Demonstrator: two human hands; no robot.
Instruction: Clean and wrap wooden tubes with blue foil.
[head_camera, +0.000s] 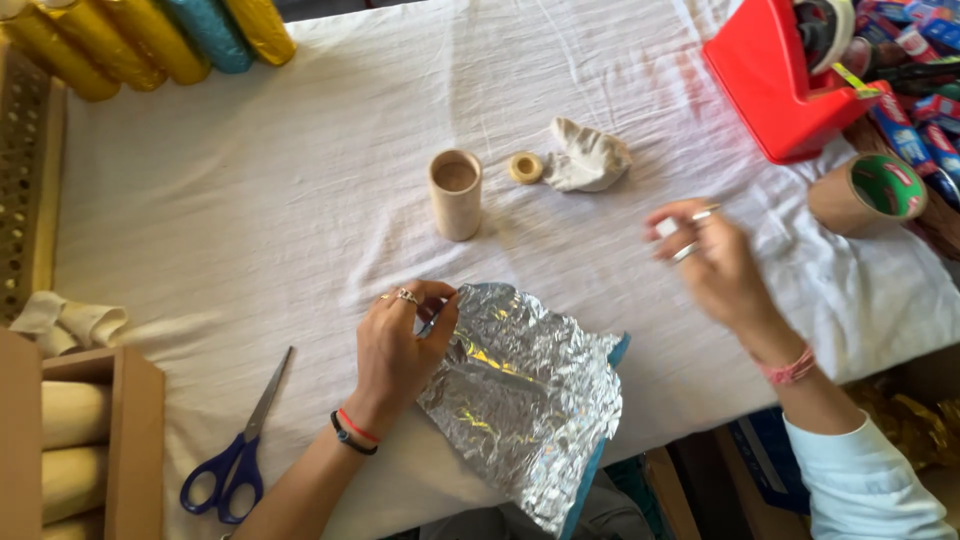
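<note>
My left hand (400, 345) pinches the upper left edge of a crinkled silver foil sheet (525, 400), which has a blue backing and hangs over the table's near edge. My right hand (705, 260) hovers to the right of the foil, blurred, with a small white piece between its fingertips. A short cardboard tube (455, 193) stands upright beyond the foil. Close to it lie a small tape roll (525, 167) and a crumpled white wad (590, 157).
Blue-handled scissors (238, 455) lie at the near left. A red tape dispenser (780, 85) and a large tape roll (870, 192) sit at the right. Glittery gold and blue tubes (150, 40) lie at the far left. A wooden box of cardboard tubes (85, 440) stands at the left edge.
</note>
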